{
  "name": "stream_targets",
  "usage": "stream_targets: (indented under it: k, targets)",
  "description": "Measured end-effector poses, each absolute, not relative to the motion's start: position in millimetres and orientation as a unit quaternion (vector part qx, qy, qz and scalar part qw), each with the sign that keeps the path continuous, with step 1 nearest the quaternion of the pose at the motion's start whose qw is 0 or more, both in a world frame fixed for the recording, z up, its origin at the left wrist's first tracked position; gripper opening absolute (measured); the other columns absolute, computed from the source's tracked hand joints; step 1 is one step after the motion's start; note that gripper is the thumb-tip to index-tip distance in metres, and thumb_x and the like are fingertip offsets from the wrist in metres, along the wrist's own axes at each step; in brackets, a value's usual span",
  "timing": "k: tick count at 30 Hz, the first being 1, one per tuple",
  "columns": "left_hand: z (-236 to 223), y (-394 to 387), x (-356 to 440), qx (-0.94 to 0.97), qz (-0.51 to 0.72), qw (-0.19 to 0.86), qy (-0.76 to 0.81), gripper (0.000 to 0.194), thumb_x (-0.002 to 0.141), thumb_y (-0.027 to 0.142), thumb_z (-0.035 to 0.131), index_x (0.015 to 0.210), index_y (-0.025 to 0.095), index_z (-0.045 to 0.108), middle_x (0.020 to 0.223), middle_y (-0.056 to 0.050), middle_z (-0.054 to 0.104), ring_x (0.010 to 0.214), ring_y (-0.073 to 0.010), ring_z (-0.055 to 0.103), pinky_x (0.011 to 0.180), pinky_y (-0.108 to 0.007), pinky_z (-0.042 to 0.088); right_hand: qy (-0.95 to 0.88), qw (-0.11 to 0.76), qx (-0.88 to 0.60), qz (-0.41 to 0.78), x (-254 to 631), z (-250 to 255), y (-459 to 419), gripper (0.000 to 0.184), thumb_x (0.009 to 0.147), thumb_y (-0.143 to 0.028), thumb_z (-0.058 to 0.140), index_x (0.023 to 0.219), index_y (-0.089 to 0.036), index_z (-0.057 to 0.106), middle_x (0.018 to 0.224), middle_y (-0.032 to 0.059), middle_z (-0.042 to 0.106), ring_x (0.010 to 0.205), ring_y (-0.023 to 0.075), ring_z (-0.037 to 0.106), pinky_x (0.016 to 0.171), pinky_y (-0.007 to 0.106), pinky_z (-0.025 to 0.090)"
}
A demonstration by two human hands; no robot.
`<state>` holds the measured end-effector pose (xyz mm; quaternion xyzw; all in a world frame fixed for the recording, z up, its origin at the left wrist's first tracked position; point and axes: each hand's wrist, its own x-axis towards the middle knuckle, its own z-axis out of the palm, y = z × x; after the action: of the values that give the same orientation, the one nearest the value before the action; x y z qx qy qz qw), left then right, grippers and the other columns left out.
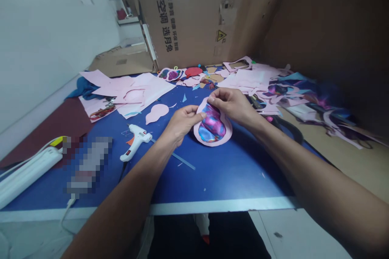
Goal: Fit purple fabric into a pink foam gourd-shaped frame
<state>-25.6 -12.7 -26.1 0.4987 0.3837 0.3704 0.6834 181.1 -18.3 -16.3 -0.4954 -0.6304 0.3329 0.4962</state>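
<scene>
The left hand (182,124) and right hand (235,105) are bare, the slim forearms (130,194) too; plain black clothing (240,238) covers the lap.

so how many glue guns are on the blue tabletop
1: the white glue gun lying on the blue tabletop, to the left of the left hand. The pink scraps at the back might hide another.
</scene>
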Motion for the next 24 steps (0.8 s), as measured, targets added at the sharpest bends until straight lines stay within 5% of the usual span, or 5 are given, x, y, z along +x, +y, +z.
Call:
stream_targets:
  k: [11,20,24]
  targets:
    - [-21,-12,-30,0.531,0.386,0.625,0.422,0.045,0.058,0.045,0.101,0.075,0.018,0.069,0.068,0.004,0.061,0.057,-0.0099,0.052,0.055,-0.025,0.046,-0.675,0.423,-0.474,0.376,169,-20,-26,0.038,0.088,-0.056,0.080,0.085,-0.019,0.072,0.071,0.0009,0.065,0.064,0.0158,0.053,0.061,0.031,0.041]
    - [-29,-9,-29,0.551,0.392,0.574,0.462,0.025,0.072,0.034,0.086,0.067,0.018,0.067,0.059,0.005,0.053,0.052,-0.0073,0.039,0.052,-0.024,0.029,-0.661,0.389,-0.485,0.421,168,-26,-25,0.054,0.086,-0.072,0.079,0.087,-0.019,0.070,0.072,0.0010,0.064,0.063,0.0157,0.052,0.059,0.031,0.038]
    - [-30,-8,-28,0.532,0.393,0.578,0.478,0.019,0.072,0.028,0.084,0.069,0.018,0.069,0.061,0.004,0.056,0.054,-0.0084,0.043,0.054,-0.025,0.032,-0.650,0.407,-0.486,0.418,173,-27,-24,0.057,0.090,-0.075,0.074,0.076,-0.021,0.060,0.068,-0.0017,0.053,0.062,0.0141,0.043,0.059,0.031,0.031]
